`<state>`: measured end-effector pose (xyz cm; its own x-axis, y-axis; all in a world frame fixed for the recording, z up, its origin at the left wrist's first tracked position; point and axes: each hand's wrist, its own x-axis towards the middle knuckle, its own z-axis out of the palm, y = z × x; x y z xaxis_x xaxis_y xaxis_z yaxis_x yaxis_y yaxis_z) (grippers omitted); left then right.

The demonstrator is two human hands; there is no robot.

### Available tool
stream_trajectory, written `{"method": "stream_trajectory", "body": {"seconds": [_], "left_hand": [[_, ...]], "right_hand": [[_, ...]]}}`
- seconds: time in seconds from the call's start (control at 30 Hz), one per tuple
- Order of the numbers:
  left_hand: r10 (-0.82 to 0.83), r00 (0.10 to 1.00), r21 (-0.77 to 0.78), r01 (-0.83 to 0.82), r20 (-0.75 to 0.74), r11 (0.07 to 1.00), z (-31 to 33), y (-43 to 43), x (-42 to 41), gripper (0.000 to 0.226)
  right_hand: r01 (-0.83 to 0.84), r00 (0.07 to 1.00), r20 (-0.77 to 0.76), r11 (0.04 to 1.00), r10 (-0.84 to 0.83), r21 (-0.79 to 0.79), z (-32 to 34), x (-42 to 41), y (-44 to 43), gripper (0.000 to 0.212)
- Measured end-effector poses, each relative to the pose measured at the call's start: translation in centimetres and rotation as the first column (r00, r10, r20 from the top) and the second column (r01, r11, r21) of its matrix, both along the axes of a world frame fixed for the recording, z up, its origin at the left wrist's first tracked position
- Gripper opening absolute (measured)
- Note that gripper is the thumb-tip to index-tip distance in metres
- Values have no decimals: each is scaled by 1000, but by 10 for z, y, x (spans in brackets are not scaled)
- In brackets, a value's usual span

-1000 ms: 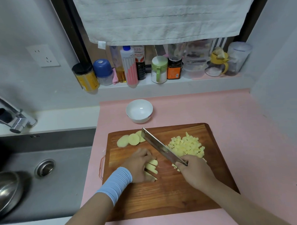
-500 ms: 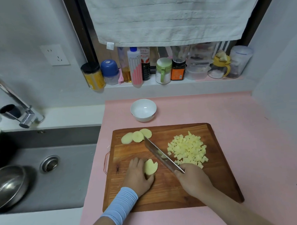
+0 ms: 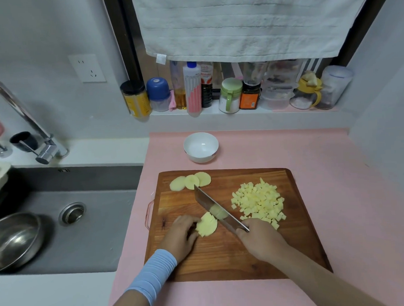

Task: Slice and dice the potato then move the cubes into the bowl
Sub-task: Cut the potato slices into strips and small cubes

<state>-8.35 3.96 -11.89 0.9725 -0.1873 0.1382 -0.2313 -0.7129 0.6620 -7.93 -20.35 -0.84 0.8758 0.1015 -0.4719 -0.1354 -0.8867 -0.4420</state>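
Observation:
On the wooden cutting board [image 3: 226, 260] my left hand [image 3: 181, 237] holds a potato slice [image 3: 207, 224] that is cut into strips, fingers curled at its left side. My right hand [image 3: 261, 239] grips the handle of a cleaver [image 3: 216, 210], whose blade lies just right of that slice, tip pointing up-left. A pile of potato cubes [image 3: 258, 202] sits on the board's right half. Three uncut round slices [image 3: 190, 181] lie at the board's top left. The empty white bowl [image 3: 201, 147] stands behind the board on the pink counter.
A sink [image 3: 67, 219] with a steel bowl [image 3: 14, 239] lies left of the counter, its faucet [image 3: 31, 128] above. Bottles and jars [image 3: 193, 90] line the back ledge under a hanging towel [image 3: 248, 21]. Walls close in on the right.
The left hand went from pressing down on strips to holding the cut slice from its left side. The cleaver shifted a little right, off the slice. The camera view moved slightly.

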Motion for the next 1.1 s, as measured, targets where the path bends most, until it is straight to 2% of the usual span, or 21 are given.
{"method": "stream_trajectory", "body": {"seconds": [0.2,0.3,0.4,0.63,0.77,0.97,1.1], "left_hand": [[-1,997,30,-1,71,1000,3,-7,-5,33],[-75,982,145,51,171,988,9,-23,-6,25],[-115,973,219,70,201,973,5,-35,-4,14],[-53,975,183,13,216,983,-4,-41,-1,9],[-50,976,167,15,211,986,-4,-41,0,11],[-45,972,146,11,232,989,-6,-39,0,11],[-54,966,128,22,253,992,-7,-39,2,5]], "right_hand": [[-5,1000,23,1000,5,-12,-2,-2,2,20],[-16,999,45,1000,18,-25,-3,-3,3,18],[-29,997,76,999,32,-43,-3,-6,5,21],[-104,963,232,983,138,-152,2,-22,10,24],[-116,950,266,976,163,-184,1,-33,14,24],[-105,957,249,976,152,-192,-7,-36,10,23],[-104,981,149,985,124,-136,-14,-26,12,25]]}}
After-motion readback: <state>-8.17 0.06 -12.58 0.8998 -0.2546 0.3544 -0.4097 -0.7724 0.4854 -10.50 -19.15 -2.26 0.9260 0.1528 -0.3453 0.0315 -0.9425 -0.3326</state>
